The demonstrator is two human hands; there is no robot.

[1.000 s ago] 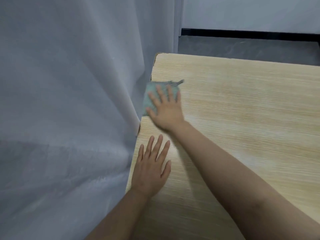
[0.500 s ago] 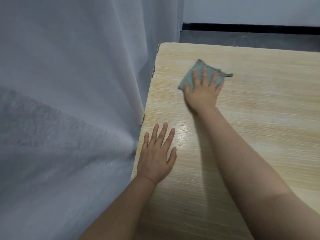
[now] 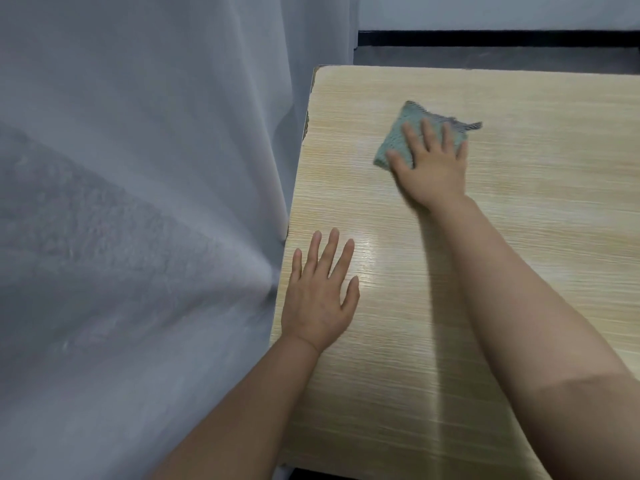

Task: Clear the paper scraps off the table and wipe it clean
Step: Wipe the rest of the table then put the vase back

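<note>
On the table (image 3: 519, 306), a light wood-grain laminate top, your right hand (image 3: 431, 173) lies flat over a folded grey-green cleaning cloth (image 3: 403, 133). Your fingers are straight and slightly spread, pressing the cloth against the table surface; the grip is not curled round it, only laid on top. The cloth sits toward the table's far left portion, inward from the left edge and short of the far edge. A frayed corner with darker threads sticks out from under the hand on the side away from the left edge.

Your left hand (image 3: 320, 299) rests palm down on the table just inside its left edge, nearer to you than the cloth and well apart from it. Its fingers are straight and spread, and it holds nothing.

A glossy patch catches the light on the table between your two hands. A small chip shows in the left edge of the table, level with the cloth.

A white sheer curtain (image 3: 138, 202) hangs against the table's left edge, touching it near your left hand. Beyond the table's far edge lie a dark grey floor (image 3: 485, 58) and a black skirting board (image 3: 485, 34) at the foot of a pale wall.
</note>
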